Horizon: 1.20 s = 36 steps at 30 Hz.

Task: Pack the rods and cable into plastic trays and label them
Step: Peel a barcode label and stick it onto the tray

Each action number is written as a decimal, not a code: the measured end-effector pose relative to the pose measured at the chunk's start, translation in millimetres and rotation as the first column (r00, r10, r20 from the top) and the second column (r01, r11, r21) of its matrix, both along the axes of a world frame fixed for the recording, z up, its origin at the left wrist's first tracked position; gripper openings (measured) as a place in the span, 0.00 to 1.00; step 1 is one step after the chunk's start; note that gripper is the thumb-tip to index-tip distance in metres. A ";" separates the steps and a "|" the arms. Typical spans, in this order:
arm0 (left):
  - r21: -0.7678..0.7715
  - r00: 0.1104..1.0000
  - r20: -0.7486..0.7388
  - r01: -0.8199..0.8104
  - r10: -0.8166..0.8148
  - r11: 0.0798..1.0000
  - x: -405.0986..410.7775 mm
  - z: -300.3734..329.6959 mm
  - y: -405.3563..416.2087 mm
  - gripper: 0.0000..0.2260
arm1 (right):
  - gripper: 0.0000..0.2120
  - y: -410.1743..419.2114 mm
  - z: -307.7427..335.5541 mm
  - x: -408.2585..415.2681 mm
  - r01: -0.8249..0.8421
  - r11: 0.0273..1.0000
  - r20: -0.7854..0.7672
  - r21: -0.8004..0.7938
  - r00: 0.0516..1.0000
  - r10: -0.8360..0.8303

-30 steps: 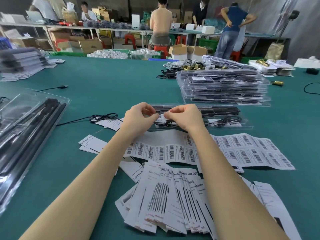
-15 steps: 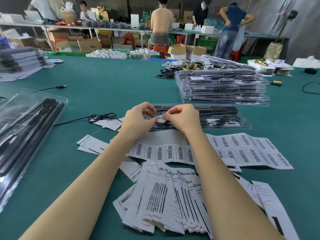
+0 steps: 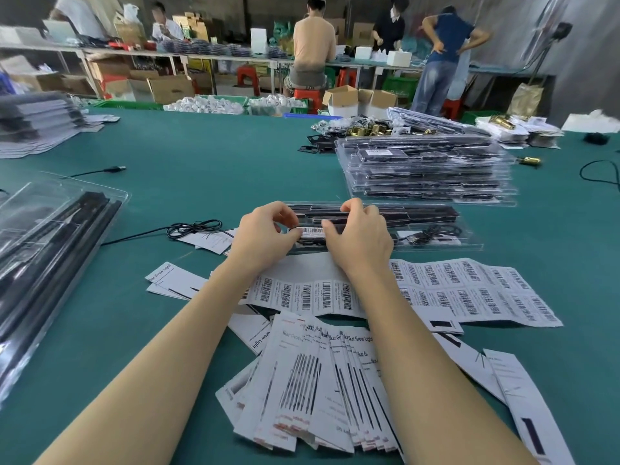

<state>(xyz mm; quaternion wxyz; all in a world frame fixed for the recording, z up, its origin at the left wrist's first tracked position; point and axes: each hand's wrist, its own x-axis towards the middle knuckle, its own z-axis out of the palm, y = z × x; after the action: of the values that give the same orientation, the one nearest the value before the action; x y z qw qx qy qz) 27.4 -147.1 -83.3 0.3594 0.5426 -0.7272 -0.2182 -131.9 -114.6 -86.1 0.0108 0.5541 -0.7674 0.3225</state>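
Observation:
A clear plastic tray (image 3: 436, 229) with black rods and a coiled black cable lies across the green table in front of me. My left hand (image 3: 265, 239) and my right hand (image 3: 360, 234) rest over its left part. Between their thumbs and fingers they hold a small barcode label (image 3: 312, 231), stretched flat just above or on the tray's lid. A sheet of barcode labels (image 3: 469, 290) lies just below the tray. A loose black cable (image 3: 194, 227) is coiled to the left of my left hand.
A stack of filled trays (image 3: 426, 169) stands behind the tray at right. An open tray with long black rods (image 3: 50, 243) lies at far left. Printed paper inserts (image 3: 318, 391) are fanned out near me. People work at benches in the background.
The barcode label is now spread out between both hands, lower over the tray; earlier the fingertips were pinched close together around it.

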 end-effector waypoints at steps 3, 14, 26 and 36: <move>0.003 1.000 0.002 -0.015 0.015 1.000 0.3 -1.3 -1.5 0.05 | 0.15 0.8 -0.9 -3.4 0.011 1.000 0.022 -0.019 1.000 -0.011; -0.031 0.973 0.153 -0.173 0.175 0.985 3.5 1.2 -11.8 0.02 | 0.13 2.0 0.9 -9.7 -0.010 0.999 0.088 -0.046 0.996 0.014; 0.274 0.938 0.316 -0.234 0.142 0.933 -18.9 35.5 -43.5 0.16 | 0.17 6.0 5.5 4.1 -0.091 0.995 0.290 -0.037 0.952 0.098; 0.567 0.982 -0.001 -0.157 0.191 0.808 -22.4 44.4 -68.6 0.21 | 0.26 4.9 8.2 8.5 -0.141 0.983 0.291 0.115 0.951 0.102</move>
<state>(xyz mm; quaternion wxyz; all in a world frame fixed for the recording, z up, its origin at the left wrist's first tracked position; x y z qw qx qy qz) 5.0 -215.7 -38.8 0.2222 0.6823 -0.5664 -0.4052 -123.4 -109.7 -77.9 -0.1567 0.5479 -0.7453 0.3462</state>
